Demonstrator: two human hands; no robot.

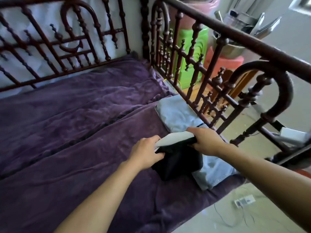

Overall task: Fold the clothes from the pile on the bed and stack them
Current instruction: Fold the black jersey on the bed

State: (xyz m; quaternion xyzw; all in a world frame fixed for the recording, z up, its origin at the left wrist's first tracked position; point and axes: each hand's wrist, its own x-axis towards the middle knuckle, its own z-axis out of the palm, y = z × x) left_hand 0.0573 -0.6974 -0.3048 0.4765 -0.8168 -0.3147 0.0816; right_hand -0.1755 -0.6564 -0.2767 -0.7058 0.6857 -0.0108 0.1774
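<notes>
A folded black garment with a white layer on top hangs between my hands above the bed. My left hand grips its left end and my right hand grips its right end. Under and behind it lies a folded light blue garment on the purple bed cover, close to the right rail. Part of the blue garment is hidden by the black one.
A dark wooden spindle rail runs along the bed's right side and a headboard along the back. Beyond the rail stand a green stool and a pink stool. A power strip lies on the floor.
</notes>
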